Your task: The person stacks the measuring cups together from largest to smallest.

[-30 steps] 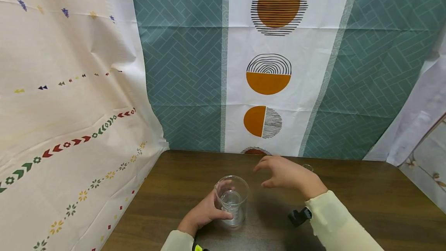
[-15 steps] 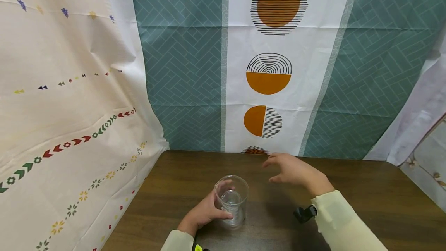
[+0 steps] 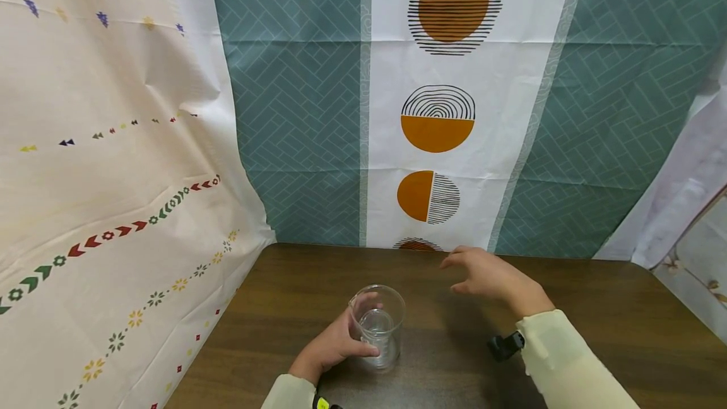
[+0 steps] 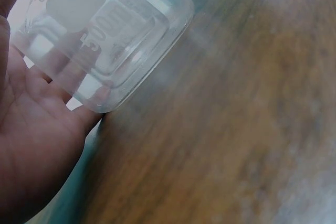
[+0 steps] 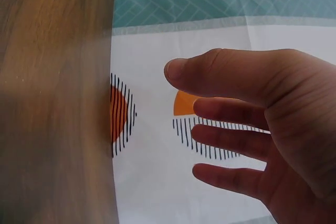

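A clear glass beaker [image 3: 392, 349] stands upright on the brown wooden table [image 3: 318, 270], front of centre. My left hand [image 3: 337, 339] grips its left side, with the thumb in front and fingers behind the glass. Frosted markings show on the beaker [image 4: 76, 1] in the left wrist view, along with a smaller rounded outline within its wall. To the right and farther back, my right hand [image 3: 491, 273] hovers over the table, holding nothing. Its thumb and fingers [image 5: 231, 145] are spread apart and loosely bent in the right wrist view.
A teal and white patterned cloth [image 3: 295, 144] hangs right behind the table's back edge. On the left, a cream cloth with printed motifs [image 3: 113, 175] runs along the table's side. A pale floral cloth [image 3: 695, 257] borders the right side.
My right hand has drifted to the right and slightly back. The small glass rim seen behind the right wrist a second ago is now out of sight. My left hand and the beaker have stayed put.
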Tool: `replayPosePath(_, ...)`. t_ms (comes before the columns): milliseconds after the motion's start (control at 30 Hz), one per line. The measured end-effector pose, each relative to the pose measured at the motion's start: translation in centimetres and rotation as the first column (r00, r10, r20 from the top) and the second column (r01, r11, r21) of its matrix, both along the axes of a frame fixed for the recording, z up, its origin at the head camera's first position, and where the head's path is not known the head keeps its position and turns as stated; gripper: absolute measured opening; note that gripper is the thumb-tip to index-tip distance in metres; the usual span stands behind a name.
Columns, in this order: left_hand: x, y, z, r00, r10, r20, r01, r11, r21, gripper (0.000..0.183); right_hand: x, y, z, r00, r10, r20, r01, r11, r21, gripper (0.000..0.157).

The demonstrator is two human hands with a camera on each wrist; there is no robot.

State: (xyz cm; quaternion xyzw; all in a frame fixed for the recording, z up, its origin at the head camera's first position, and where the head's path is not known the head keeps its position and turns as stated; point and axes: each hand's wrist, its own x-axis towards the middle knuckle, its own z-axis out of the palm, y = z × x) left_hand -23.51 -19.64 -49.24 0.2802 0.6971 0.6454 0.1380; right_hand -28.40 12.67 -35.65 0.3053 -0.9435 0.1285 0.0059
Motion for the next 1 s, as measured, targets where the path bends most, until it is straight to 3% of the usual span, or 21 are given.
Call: replayPosePath(1000,0.0,0.0,0.0,1.000,0.004,0.001,-0.004,1.000,-0.007,0.093,-1.7,4.4,-1.9,0.993,-0.118,-0.024,0.117,0.993,-0.017,0.040)
